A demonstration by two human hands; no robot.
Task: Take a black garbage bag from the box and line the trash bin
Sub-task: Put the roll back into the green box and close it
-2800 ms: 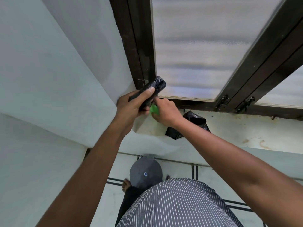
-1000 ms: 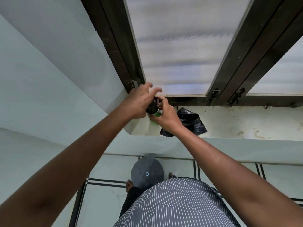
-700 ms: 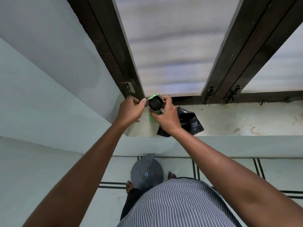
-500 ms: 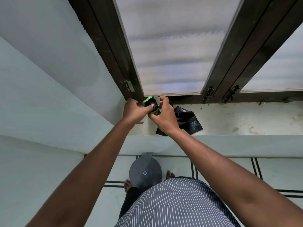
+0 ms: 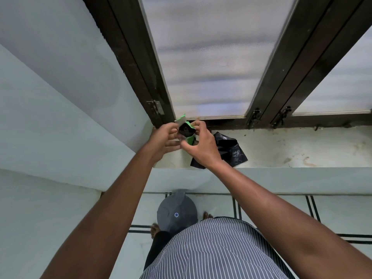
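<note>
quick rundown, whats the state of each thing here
green box: top flap open, held above the sill
bag roll: black, seated in the box mouth
left hand: holds the box
right hand: grips the box
loose black bag: crumpled on the sill
trash bin: lid closed, on the floor

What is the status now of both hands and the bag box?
Both hands, left and right, grip small green cardboard box. Black bag roll sits in its open top. Loose black plastic bag on sill.

Box between both hands above the sill — loose bag just right, bin on the floor below.
</note>
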